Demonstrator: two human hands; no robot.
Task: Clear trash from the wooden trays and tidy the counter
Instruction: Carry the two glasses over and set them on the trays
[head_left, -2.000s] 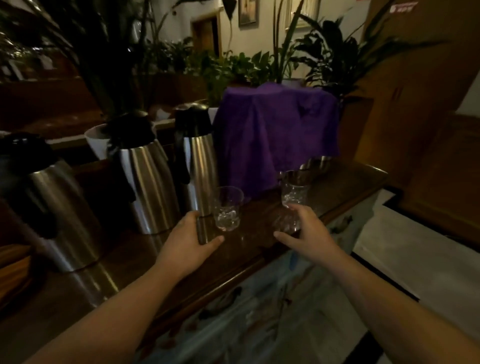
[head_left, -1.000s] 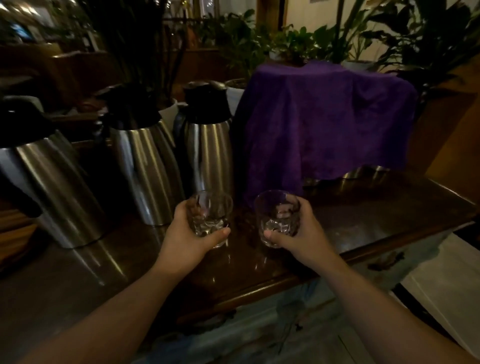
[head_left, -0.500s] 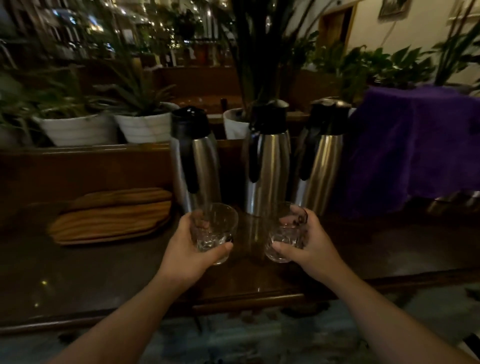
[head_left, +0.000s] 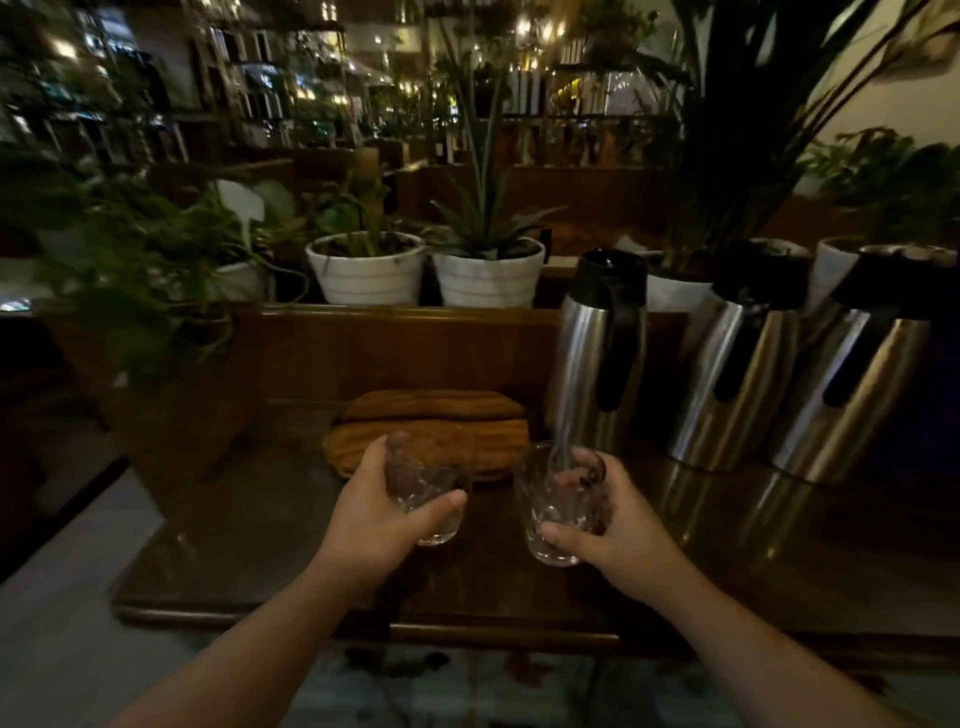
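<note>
My left hand (head_left: 371, 512) grips a clear cut-glass tumbler (head_left: 426, 480), held above the dark wooden counter (head_left: 249, 545). My right hand (head_left: 615, 525) grips a second clear tumbler (head_left: 553, 506) beside it, a little lower and to the right. Both glasses are upright and look empty. Just behind the glasses lie stacked wooden trays (head_left: 431, 418) against the counter's back wall; their tops look bare in the dim light.
Three steel thermos jugs (head_left: 597, 358) (head_left: 737, 369) (head_left: 852, 374) stand at the right along the back. White plant pots (head_left: 369, 270) (head_left: 488, 275) sit on the ledge behind. The counter's left end (head_left: 135, 582) drops to pale floor.
Both hands took a glass off the counter near the purple cloth and carried it left. The view swung left with them; the trays are now straight ahead.
</note>
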